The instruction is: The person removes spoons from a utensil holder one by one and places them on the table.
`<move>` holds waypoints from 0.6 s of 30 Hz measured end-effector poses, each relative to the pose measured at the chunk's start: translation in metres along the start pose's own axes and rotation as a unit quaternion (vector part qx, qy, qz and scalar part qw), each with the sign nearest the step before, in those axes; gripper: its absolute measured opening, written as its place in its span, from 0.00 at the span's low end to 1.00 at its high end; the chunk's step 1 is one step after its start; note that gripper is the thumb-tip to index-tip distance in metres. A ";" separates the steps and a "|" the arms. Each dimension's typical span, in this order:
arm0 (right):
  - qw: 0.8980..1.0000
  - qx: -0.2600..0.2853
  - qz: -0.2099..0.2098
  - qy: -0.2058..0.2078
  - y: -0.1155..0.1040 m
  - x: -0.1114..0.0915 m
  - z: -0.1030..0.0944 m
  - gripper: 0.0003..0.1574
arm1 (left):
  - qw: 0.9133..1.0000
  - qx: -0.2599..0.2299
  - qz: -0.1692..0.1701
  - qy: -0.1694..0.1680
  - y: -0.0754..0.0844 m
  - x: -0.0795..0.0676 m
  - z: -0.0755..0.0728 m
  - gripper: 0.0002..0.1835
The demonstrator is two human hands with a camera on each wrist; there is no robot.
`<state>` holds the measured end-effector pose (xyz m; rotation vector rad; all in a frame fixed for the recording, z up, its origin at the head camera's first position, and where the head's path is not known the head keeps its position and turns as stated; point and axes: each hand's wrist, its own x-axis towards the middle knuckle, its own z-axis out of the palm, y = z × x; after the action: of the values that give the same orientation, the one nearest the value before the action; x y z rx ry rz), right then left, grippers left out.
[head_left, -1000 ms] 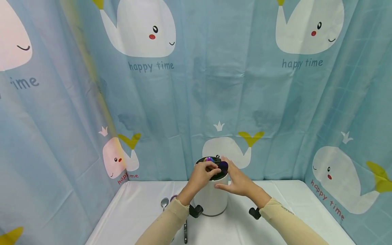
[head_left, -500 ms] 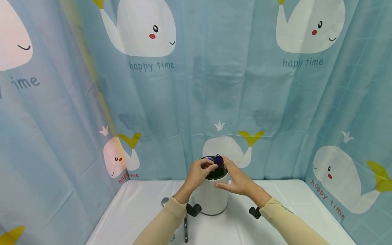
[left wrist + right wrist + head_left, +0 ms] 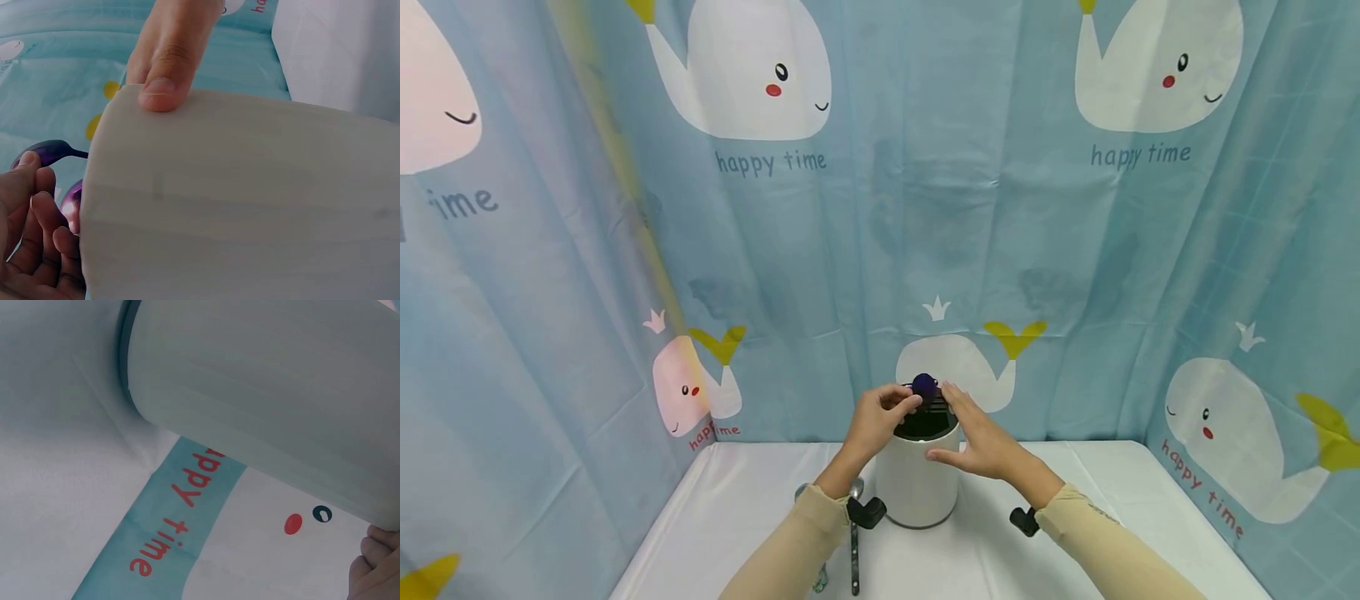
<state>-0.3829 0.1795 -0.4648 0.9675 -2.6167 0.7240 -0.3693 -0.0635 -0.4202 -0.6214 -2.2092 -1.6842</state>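
Note:
A white cylindrical holder (image 3: 917, 483) with a dark inside (image 3: 927, 425) stands on the table in the head view. Above its rim, my left hand (image 3: 877, 417) pinches the bowl of a dark purple spoon (image 3: 924, 387). In the left wrist view that spoon (image 3: 47, 150) has its thin neck passing behind the holder's rim, the rest hidden. A second shiny purple bowl (image 3: 72, 206) shows beside my left fingers. My right hand (image 3: 981, 437) rests against the holder's right side, fingers straight at the rim and thumb on the front wall. Its thumb (image 3: 164, 94) shows in the left wrist view.
On the white table (image 3: 1000, 550), left of the holder, lies a spoon with a black handle (image 3: 855, 558). Another spoon (image 3: 801, 492) and a greenish handle end (image 3: 821, 577) are partly covered by the left sleeve. A blue whale-print curtain (image 3: 880, 208) surrounds the table.
My left hand has moved a little left and up, and the dark purple spoon bowl has shifted left above the holder. More of the black-handled spoon shows. The right hand has stayed in place.

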 end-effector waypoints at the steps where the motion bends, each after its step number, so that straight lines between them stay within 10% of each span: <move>1: 1.000 0.002 0.001 0.000 0.000 0.000 0.000 0.75 | 1.000 0.000 0.001 0.002 0.001 0.000 -0.001 0.08; 18: 1.000 0.010 0.008 -0.003 0.000 0.000 0.001 0.76 | 0.998 -0.023 0.011 0.048 0.014 -0.001 -0.023 0.09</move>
<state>-0.3835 0.1789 -0.4657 0.9561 -2.6309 0.7540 -0.3617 -0.0825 -0.4030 -0.5618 -2.0941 -1.7214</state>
